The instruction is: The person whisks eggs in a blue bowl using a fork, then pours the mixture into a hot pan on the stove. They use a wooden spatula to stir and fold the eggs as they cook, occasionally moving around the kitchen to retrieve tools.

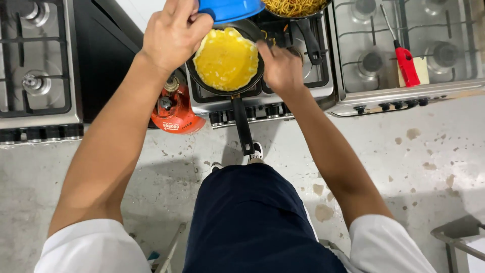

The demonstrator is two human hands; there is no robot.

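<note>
Overhead, head view: left hand [174, 33] grips the rim of a blue bowl [230, 9], held just above the far edge of the black frying pan [202, 81]. Yellow egg round [226, 59] fills the pan. Right hand [280, 68] sits at the pan's right rim, fingers closed, on what I cannot tell. Pan handle [241, 124] runs straight back toward the body, between both arms; right hand nearer.

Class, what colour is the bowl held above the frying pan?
Blue. The bowl in the left hand shows best in the head view.
</note>
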